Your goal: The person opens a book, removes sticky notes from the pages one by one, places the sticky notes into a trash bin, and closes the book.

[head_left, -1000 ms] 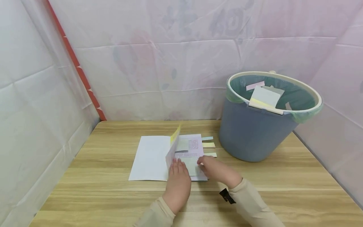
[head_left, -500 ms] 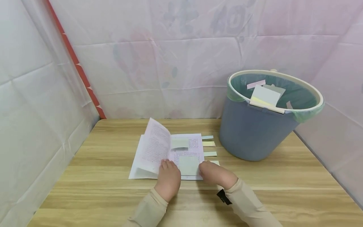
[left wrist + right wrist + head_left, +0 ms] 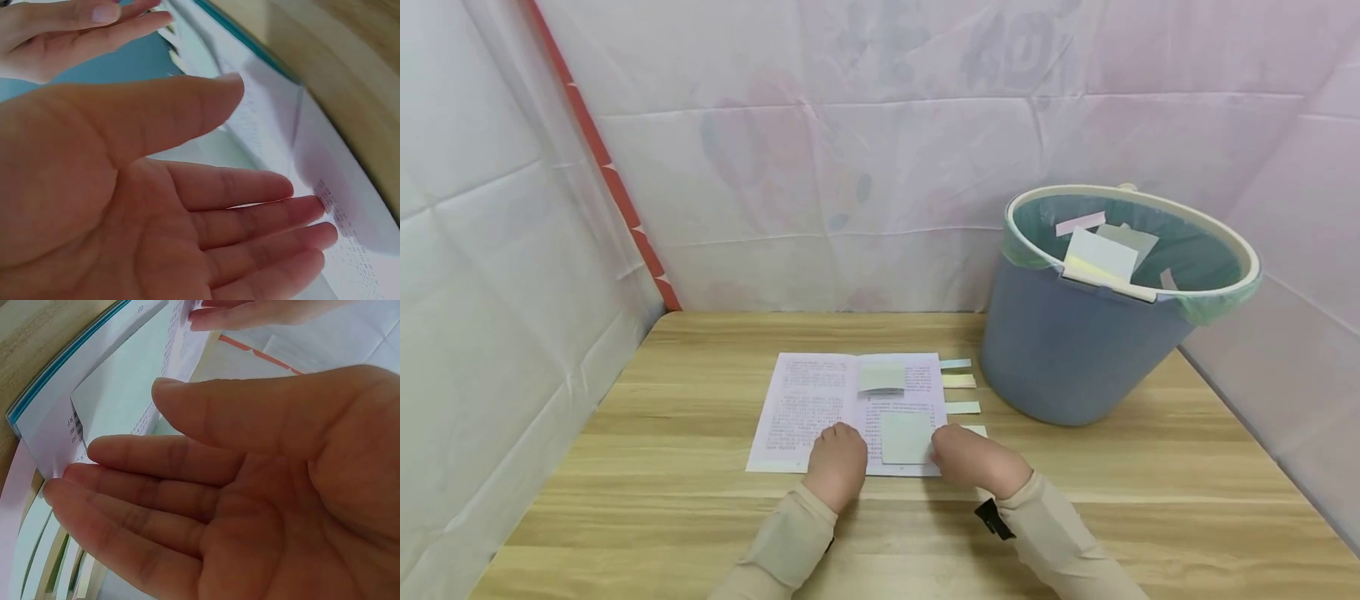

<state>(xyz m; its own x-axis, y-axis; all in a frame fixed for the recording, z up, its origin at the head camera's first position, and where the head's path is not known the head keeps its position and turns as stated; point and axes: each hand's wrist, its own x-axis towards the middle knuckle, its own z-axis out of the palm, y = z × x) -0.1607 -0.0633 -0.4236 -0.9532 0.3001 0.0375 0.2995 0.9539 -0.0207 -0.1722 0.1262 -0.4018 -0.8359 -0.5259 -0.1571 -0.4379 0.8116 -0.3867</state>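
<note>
Left hand (image 3: 837, 467) and right hand (image 3: 976, 461): fingers extended, empty, at the open booklet (image 3: 805, 412). Waste bin (image 3: 1052, 358) contains loose paper slips (image 3: 1102, 253); two sticky notes (image 3: 905, 438) and edge tabs (image 3: 962, 407) remain.

a hand could slide along the bench (image 3: 640, 417) left of the open book (image 3: 808, 387), or between left fingers (image 3: 269, 215) and right fingers (image 3: 150, 489) above the lower note (image 3: 906, 437). on the right, paper tabs (image 3: 962, 407) nearly reach the bucket (image 3: 1052, 358); behind, hanging cloth (image 3: 925, 175) closes off the bench.
</note>
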